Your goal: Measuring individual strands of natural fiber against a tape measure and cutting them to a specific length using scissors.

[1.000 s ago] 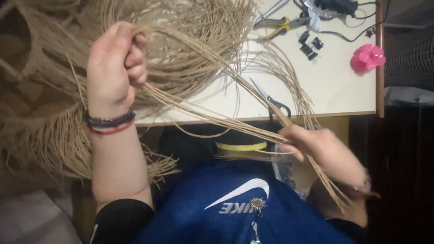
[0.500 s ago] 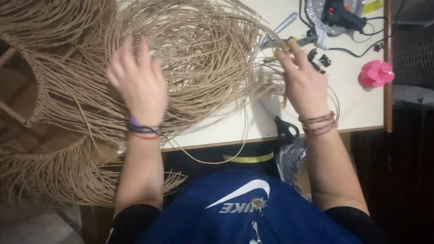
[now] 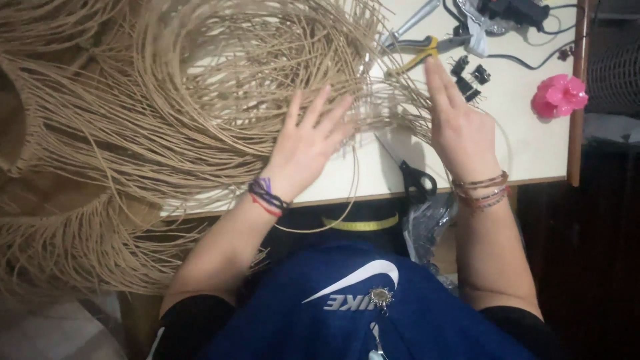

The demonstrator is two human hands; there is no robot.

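Note:
A big tangle of tan paper-cord strands (image 3: 200,87) covers the left and middle of the white table (image 3: 520,143). My left hand (image 3: 310,143) lies flat on the strands near the table's front edge, fingers spread and holding nothing. My right hand (image 3: 460,130) rests palm down with straight fingers on the strands' right edge. Black-handled scissors (image 3: 415,177) lie between the two hands, partly under the strands.
Yellow-handled pliers (image 3: 417,53), black binder clips (image 3: 469,77), a pink flower-shaped object (image 3: 559,95) and a black glue gun (image 3: 510,10) with its cable sit at the far right. A woven cord piece (image 3: 60,227) hangs off the table's left side.
One second ago both hands gripped a bundle of strands pulled toward me. They let it go; my left hand has moved right across the pile and both now lie flat.

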